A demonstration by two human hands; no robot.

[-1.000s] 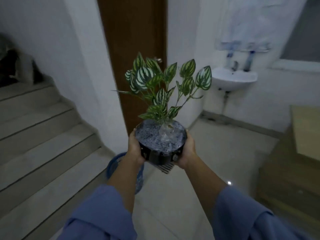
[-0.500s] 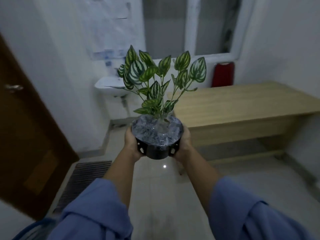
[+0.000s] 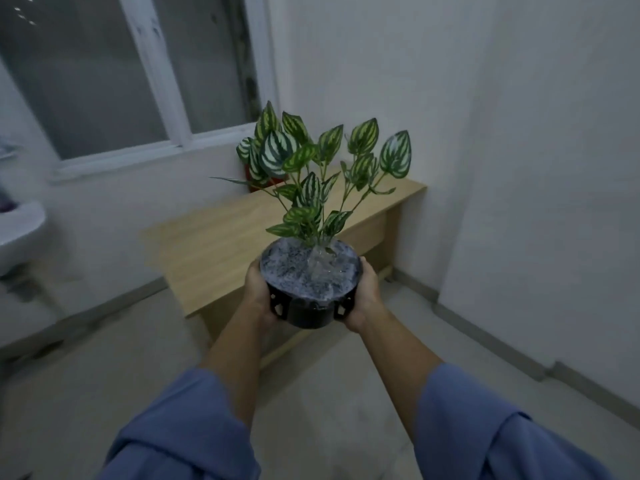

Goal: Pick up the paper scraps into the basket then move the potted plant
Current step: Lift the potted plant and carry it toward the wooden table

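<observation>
Behind the potted plant (image 3: 310,289) the fingers of both hands are hidden. Leaves mostly cover a red object (image 3: 248,174) at 11 o'clock, and the frame cuts off the sink (image 3: 17,233) at 9 o'clock. One plant is held in the air at centre, before one wooden table (image 3: 214,244). The left hand (image 3: 258,296) clasps its 9 o'clock side and the right hand (image 3: 367,296) its 3 o'clock side.

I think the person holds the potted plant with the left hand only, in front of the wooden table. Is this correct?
Not quite. The head view shows both hands on it: the left hand grips one side of the potted plant and the right hand the other side. It is indeed in front of the wooden table.
</observation>
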